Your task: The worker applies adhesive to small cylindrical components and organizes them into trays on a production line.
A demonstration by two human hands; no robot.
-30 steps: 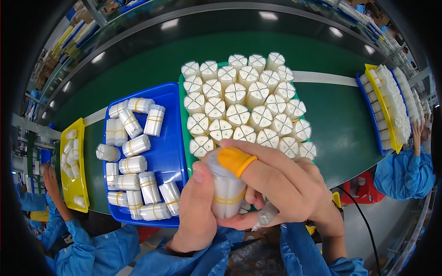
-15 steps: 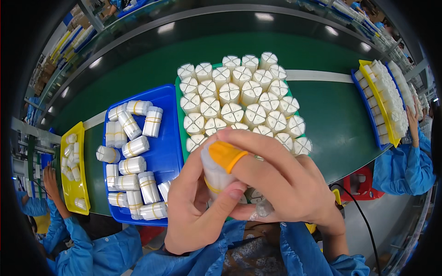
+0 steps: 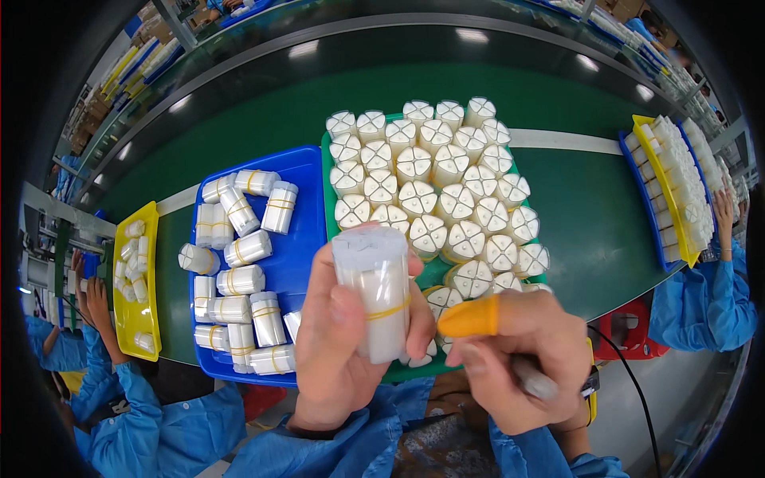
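**A:** Closest to the camera, the left hand point(image 3: 343, 334) is wrapped around a white cylindrical bundle point(image 3: 374, 295) with a yellow rubber band point(image 3: 390, 311) round its middle. It's held upright with the top end facing up, I'd guess so that end can be looked over. The bundle sits just below picture centre, above the near edge of the green tray point(image 3: 328, 191).

**B:** And the right hand point(image 3: 518, 358)?

**A:** At about 5 o'clock, curled shut around a slim grey tool point(image 3: 534, 382), pen-like, can't tell exactly what. There's an orange rubber finger cot point(image 3: 470, 317) on one finger, pointing at the bundle and just beside it. Probably for grip or to keep the parts clean.

**B:** What's in the trays?

**A:** The green tray, centre toward 12 o'clock, is packed with bundles standing on end point(image 3: 434, 187), each top showing a cross-shaped split into four wedges. The blue tray point(image 3: 307, 179) at 9 o'clock holds banded bundles lying on their sides point(image 3: 239, 255), loosely scattered.

**B:** Farther out?

**A:** A yellow tray point(image 3: 151, 219) with small white pieces far left at 9 o'clock, another person's hand point(image 3: 96, 299) next to it. At 2 to 3 o'clock a blue-and-yellow tray point(image 3: 641, 127) stacked with white parts, with a co-worker's blue sleeve point(image 3: 705, 299) beside it. Everything sits on a dark green conveyor belt point(image 3: 574, 103).
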